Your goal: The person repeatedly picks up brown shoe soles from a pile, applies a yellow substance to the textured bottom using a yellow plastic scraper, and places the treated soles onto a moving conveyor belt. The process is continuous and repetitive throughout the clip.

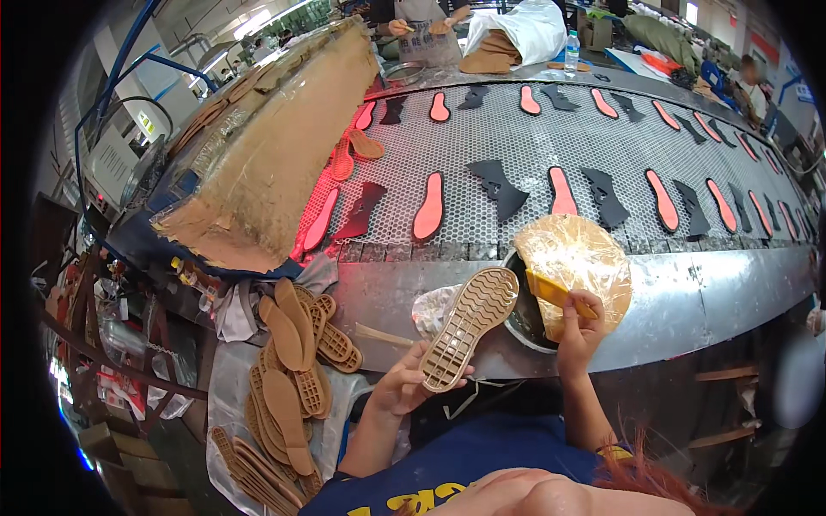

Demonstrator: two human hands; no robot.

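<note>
My left hand grips a tan rubber shoe sole by its heel end. The sole tilts up with its zigzag tread and gridded heel in view. In my right hand is a flat yellow tool, held at one end; its other end lies over a round metal pot. A tan disc wrapped in clear plastic partly covers this pot, just behind my right fingers. What the pot holds is mostly hidden. Between the sole and the conveyor lies a crumpled plastic-like piece.
A mesh conveyor carries rows of pink insole-shaped pieces and black cut pieces. Stacked tan soles sit at lower left. A plastic-covered hood rises at left. Across the belt are another person's hands and a bottle.
</note>
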